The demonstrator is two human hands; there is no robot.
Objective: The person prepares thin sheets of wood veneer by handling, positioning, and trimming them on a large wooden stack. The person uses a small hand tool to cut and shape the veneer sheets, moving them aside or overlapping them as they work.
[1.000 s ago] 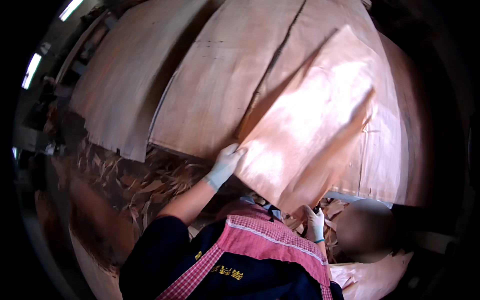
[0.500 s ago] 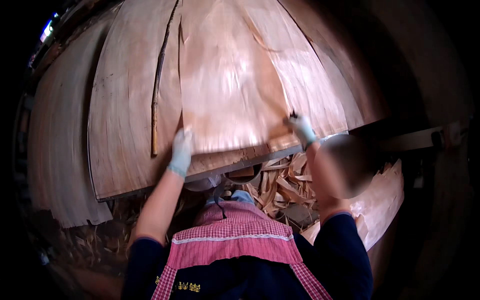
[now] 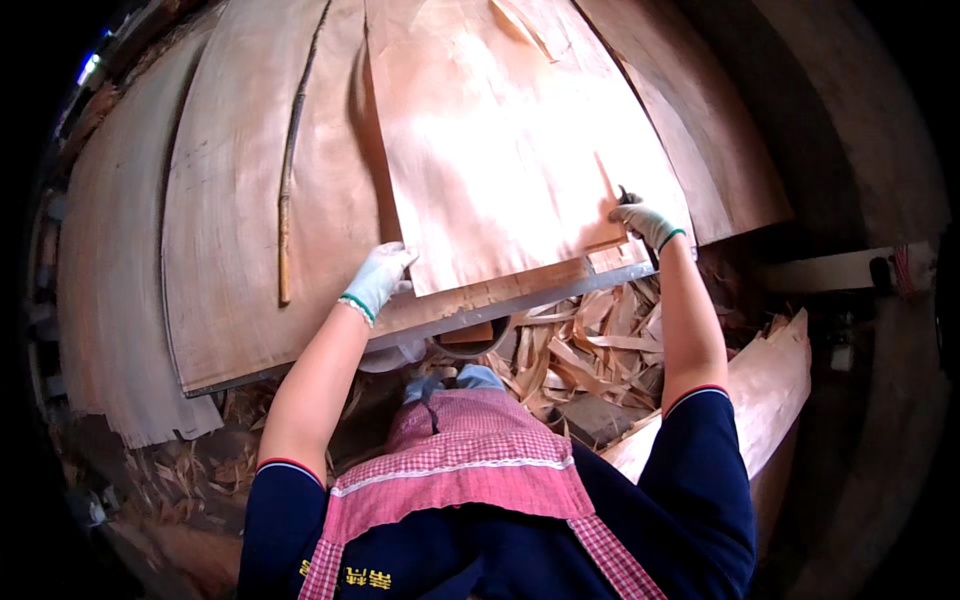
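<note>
A wide, pale reddish wood veneer sheet [image 3: 470,150] lies on top of other sheets on the worktable, glaring bright in its middle. My left hand [image 3: 378,278], in a white glove with a green cuff, pinches the sheet's near left corner. At the near right edge, my gloved right hand [image 3: 648,222] is closed round a slim dark tool [image 3: 627,196] that sticks out above and below the fist; its exact kind is unclear. A long thin stick [image 3: 289,190] rests on the veneer underneath, left of the top sheet.
Curled veneer scraps [image 3: 590,340] pile up under the table's metal front edge [image 3: 470,317]. A round container [image 3: 470,342] stands below that edge. A torn veneer piece [image 3: 770,380] leans at the right, and another sheet [image 3: 120,270] hangs at the far left.
The top sheet has shifted right relative to the stick, and its near edge now lies at a slant. Both hands have moved right, the right one also slightly away from me.
</note>
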